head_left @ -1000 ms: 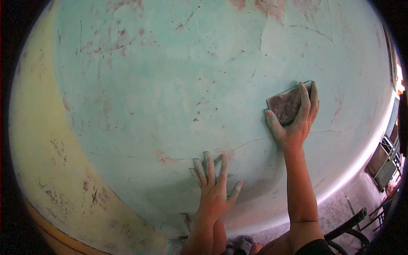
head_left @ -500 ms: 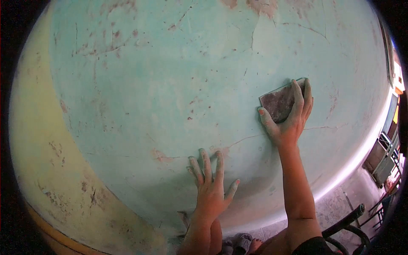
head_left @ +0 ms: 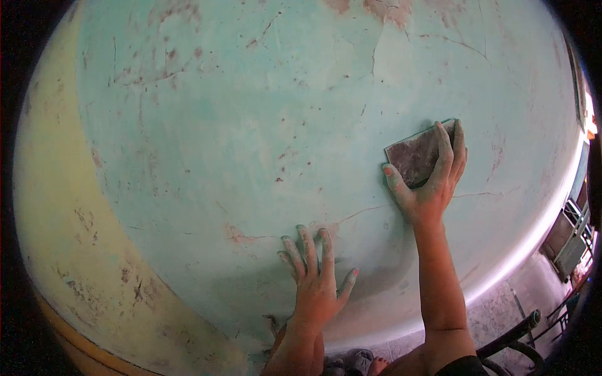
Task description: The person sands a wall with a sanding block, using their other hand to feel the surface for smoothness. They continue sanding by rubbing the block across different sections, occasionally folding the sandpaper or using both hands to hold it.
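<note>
My right hand (head_left: 433,178) presses a dark, dusty square of sandpaper (head_left: 411,156) against the pale green wall (head_left: 238,144). The thumb grips its left lower edge, and the fingers lie over its right side. Lower and to the left, my left hand (head_left: 316,282) rests on the wall with its fingers spread, holding nothing. Its fingertips are close to a thin horizontal crack and a bare pinkish patch (head_left: 237,234). Pale dust coats the fingers of both hands.
Flaked patches (head_left: 389,11) and cracks mark the upper wall. A yellowish band (head_left: 56,188) runs down its left side. Below right are a dark tubular bar (head_left: 511,332) and the grey floor (head_left: 495,307). Dark footwear (head_left: 357,360) shows at the bottom.
The view has shifted slightly, so the wall and both hands appear a little lower. Against the wall marks, the hands and the sandpaper stay in almost the same place.
</note>
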Demonstrator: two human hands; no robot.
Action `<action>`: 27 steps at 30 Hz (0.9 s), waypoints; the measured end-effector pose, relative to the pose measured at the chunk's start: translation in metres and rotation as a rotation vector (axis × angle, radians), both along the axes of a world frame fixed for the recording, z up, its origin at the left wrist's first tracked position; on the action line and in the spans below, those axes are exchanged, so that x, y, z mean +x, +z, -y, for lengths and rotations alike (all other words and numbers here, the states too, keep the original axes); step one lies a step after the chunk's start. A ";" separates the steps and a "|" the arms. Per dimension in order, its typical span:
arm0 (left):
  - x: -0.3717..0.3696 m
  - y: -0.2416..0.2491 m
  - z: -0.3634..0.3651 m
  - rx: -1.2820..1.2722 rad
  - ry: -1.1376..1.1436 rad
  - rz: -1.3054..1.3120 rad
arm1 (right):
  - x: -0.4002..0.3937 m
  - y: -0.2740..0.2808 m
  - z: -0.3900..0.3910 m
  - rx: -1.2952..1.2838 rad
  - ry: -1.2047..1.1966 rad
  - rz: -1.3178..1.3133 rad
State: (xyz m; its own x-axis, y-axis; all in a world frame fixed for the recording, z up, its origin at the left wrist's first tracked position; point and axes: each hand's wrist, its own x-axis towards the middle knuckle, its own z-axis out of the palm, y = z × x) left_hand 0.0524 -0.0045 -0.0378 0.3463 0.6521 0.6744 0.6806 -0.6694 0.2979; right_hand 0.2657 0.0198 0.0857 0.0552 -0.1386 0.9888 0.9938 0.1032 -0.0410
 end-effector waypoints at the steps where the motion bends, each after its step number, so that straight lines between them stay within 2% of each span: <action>1: 0.000 0.000 0.000 0.007 0.005 -0.003 | 0.000 0.000 0.000 0.004 -0.014 0.010; 8: 0.006 0.002 0.002 0.038 -0.068 0.109 | 0.000 -0.004 -0.001 0.010 0.030 0.008; 27: 0.014 -0.003 0.002 0.026 -0.018 0.107 | 0.001 -0.003 -0.001 -0.001 0.033 0.017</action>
State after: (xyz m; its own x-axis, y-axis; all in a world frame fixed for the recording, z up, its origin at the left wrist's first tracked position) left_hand 0.0660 -0.0065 -0.0403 0.2834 0.6284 0.7245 0.6335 -0.6898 0.3505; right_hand 0.2667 0.0204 0.0827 0.0425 -0.1360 0.9898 0.9905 0.1356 -0.0239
